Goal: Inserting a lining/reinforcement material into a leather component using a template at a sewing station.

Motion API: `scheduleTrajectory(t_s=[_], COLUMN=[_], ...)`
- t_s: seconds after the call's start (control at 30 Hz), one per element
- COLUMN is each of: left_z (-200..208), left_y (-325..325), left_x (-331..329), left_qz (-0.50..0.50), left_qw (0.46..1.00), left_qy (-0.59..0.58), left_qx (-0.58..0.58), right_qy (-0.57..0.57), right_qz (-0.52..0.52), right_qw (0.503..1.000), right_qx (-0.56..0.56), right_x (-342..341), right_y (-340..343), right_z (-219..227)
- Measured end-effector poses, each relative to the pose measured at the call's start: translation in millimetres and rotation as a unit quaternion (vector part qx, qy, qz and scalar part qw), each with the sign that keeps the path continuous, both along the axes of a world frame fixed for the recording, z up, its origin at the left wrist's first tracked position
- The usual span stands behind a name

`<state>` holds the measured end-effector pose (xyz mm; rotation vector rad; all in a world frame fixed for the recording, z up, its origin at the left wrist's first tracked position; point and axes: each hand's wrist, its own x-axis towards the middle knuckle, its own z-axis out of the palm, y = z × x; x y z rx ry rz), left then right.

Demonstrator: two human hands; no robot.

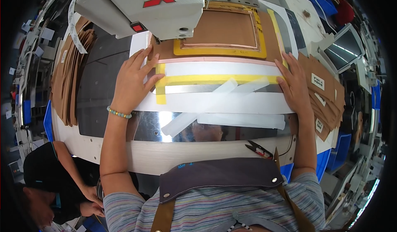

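My left hand (135, 75) lies with fingers spread at the left edge of a brown leather-like panel (167, 54) on the sewing machine bed. At the panel's right edge, my right hand (294, 81) rests with its fingers stretched out. Neither hand grips anything. A yellow frame (219, 51) lies on the panel around a rectangular opening with a copper-coloured rim. In front of the panel runs a white sheet (223, 69) edged with yellow tape (219, 80). The sewing machine head (165, 15) hangs over the panel's left part, and its needle area is partly hidden.
Stacked brown pieces (71, 81) stand at the left, with more labelled brown pieces (322, 87) at the right. Thread snips (259, 149) lie near the front edge. A screen (342, 48) stands far right. A co-worker (53, 182) is at the lower left.
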<state>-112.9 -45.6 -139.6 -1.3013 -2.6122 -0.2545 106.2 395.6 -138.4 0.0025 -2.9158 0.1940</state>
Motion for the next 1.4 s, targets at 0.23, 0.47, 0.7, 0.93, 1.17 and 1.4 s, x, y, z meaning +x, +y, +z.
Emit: scheduleTrajectory(t_s=[0.23, 0.47, 0.7, 0.93, 1.17, 1.4], left_z=[1.5, 0.7, 2.1, -3.6, -0.3, -0.1], left_y=[5.6, 5.7, 5.5, 6.5, 3.5, 8.4], left_x=[3.1, 2.9, 4.3, 0.1, 1.7, 6.2], left_qz=[0.000, 0.010, 0.018, -0.007, 0.016, 0.024], left_qw=[1.000, 0.999, 0.999, 1.000, 0.999, 0.999], left_qy=[0.010, 0.019, 0.024, 0.006, 0.014, 0.003], left_qx=[-0.003, -0.030, -0.036, -0.017, -0.031, -0.033], right_qy=[0.010, -0.005, -0.008, 0.007, 0.020, 0.063], right_qz=[-0.002, -0.002, 0.004, 0.014, 0.019, 0.013], right_qw=[1.000, 1.000, 1.000, 1.000, 0.999, 0.998], right_qx=[0.010, 0.024, -0.006, -0.008, -0.030, 0.000], right_x=[-2.3, -0.4, 0.3, 1.1, 3.0, 2.0], right_y=[0.4, 2.4, 4.3, 7.3, 8.2, 4.6], right_z=[-2.8, -7.0, -6.2, -9.9, -9.5, -6.1])
